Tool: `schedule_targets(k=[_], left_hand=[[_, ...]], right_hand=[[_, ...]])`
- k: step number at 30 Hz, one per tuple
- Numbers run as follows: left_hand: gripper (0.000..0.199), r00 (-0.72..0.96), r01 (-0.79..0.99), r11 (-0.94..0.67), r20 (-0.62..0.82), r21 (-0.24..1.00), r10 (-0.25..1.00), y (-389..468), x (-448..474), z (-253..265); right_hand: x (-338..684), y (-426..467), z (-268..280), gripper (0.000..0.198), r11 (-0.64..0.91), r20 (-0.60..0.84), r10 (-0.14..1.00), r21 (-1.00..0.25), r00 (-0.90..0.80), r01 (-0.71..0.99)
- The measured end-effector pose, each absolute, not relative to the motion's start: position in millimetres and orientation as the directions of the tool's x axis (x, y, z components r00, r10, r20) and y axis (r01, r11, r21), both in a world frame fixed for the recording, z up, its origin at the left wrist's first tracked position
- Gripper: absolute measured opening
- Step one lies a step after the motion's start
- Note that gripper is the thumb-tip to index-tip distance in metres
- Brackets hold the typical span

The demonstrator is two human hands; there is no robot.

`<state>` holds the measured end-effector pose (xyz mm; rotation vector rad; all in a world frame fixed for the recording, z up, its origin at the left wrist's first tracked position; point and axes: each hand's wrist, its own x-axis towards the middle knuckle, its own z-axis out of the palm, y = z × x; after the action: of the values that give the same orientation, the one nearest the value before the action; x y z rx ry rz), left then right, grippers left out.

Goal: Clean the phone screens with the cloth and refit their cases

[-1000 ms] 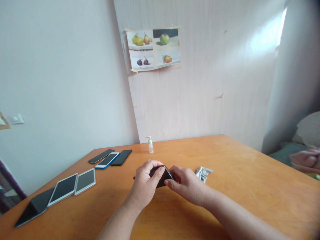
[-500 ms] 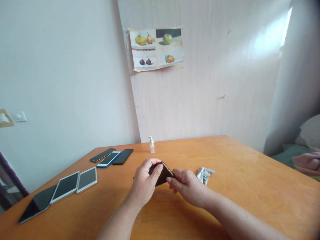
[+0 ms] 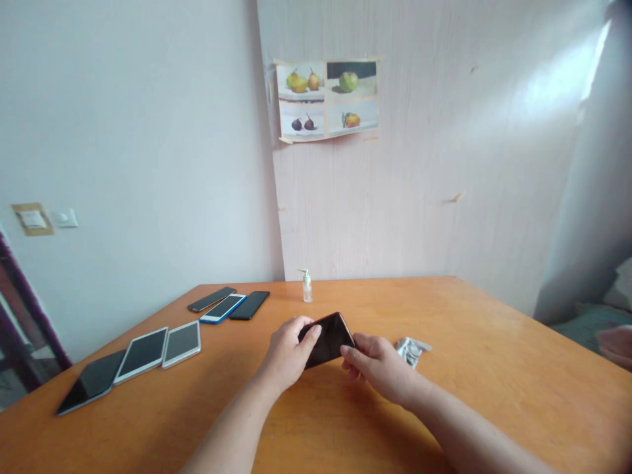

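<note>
A black phone (image 3: 326, 342) is held over the counter (image 3: 494, 368), its long axis running left to right, dark side in view. The left grip (image 3: 289, 352) clasps its left part; the right grip (image 3: 378, 365) apparently pinches the near right corner. More of the dark side shows than half a second ago. A pale panel (image 3: 395, 224) stands behind.
</note>
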<state>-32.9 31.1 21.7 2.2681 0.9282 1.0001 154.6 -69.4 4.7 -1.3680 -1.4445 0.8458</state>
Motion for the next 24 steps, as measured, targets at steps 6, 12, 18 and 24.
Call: schedule_targets(k=[6,12,18,24], left_hand=[[0.024,0.559,0.393,-0.761,0.522,0.516,0.644,28,-26,16],[0.046,0.273,0.341,-0.572,0.504,0.746,0.819,48,-28,-1],[0.043,0.250,0.011,-0.115,0.109,0.993,0.962,49,-32,-2],[0.024,0.428,-0.197,0.120,-0.025,0.973,0.904,43,-27,-1]], right_hand=[[156,-69,8,0.037,0.223,0.283,0.949,-0.915,0.138,0.336],[162,-62,-1,0.040,0.112,0.141,0.958,-0.985,0.250,0.128],[170,-61,-2,0.034,0.066,0.042,0.944,-0.996,0.326,-0.063],[172,-60,-3,0.042,0.043,0.062,0.946,-0.997,0.318,0.067]])
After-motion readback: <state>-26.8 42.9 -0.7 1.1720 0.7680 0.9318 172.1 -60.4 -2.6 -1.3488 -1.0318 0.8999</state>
